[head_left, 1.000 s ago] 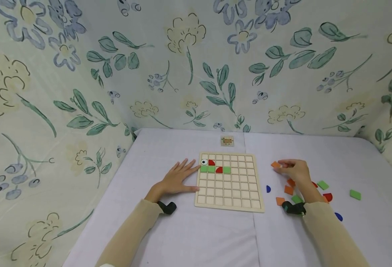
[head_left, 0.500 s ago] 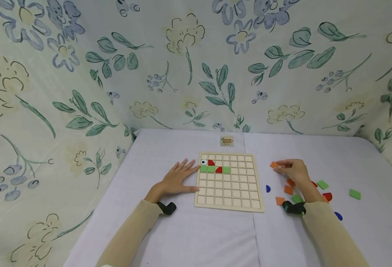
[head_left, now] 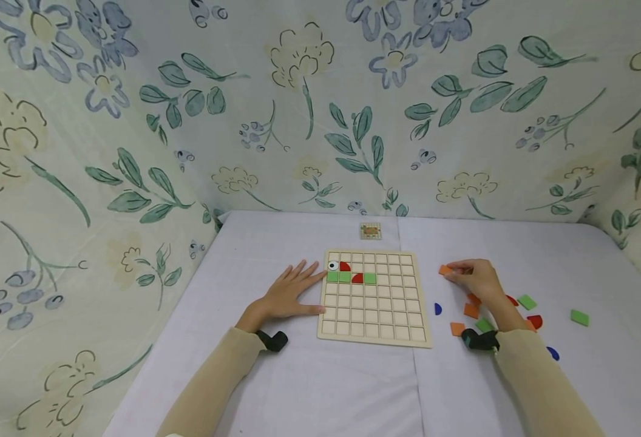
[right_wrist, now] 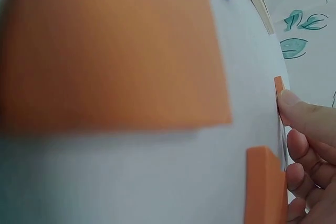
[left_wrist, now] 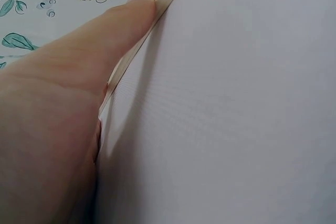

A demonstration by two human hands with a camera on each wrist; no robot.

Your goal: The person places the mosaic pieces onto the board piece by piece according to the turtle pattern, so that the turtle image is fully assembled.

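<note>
Pinching an orange tile to the right of the board

The right hand grips the tile at one side, between thumb and fingertips, low over the counter. The left hand lies spread, its thumb touching the board's left edge. The two hands are well apart, with the board between them.

The tile looks light, stiff and hard to break, perhaps painted wood, so a gentle pinch should be enough; its smooth faces might slip a little. Opposite edges are likely the best place to take hold, leaving the underside free.

It seems close to square, so no long axis stands out; its free end points left, toward the board. The right wrist view shows it small and nearly edge-on, so I cannot tell its exact tilt or whether it touches the counter. More orange tiles and a blue half-round lie nearer the person.
</note>
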